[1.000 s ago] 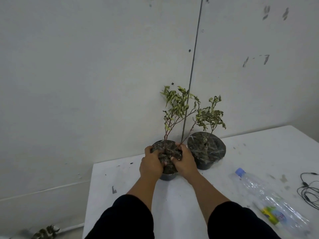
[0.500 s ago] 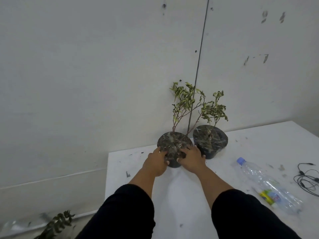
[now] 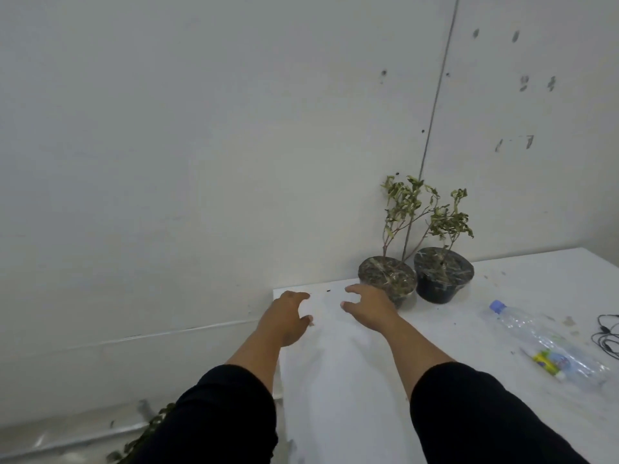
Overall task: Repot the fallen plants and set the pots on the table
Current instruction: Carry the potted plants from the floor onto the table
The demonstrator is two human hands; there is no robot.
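Observation:
Two black pots stand upright side by side at the back of the white table (image 3: pixel 338 380), against the wall. The left pot (image 3: pixel 388 277) holds a thin leafy plant, and so does the right pot (image 3: pixel 443 277). My right hand (image 3: pixel 370 306) hovers open just left of the left pot, apart from it. My left hand (image 3: pixel 284 318) is open over the table's back left corner. Both hands hold nothing. On the floor at the lower left lies another leafy plant (image 3: pixel 147 433), partly hidden by my left sleeve.
A clear plastic bottle (image 3: pixel 549 344) with a blue cap lies on its side at the right of the table. A black cable (image 3: pixel 608 336) lies at the right edge. Soil crumbs dot the tabletop. The wall stands right behind the pots.
Both hands have let go of the left pot and pulled back to the left, fingers now spread. The pot stays upright next to the other one. My view has swung left.

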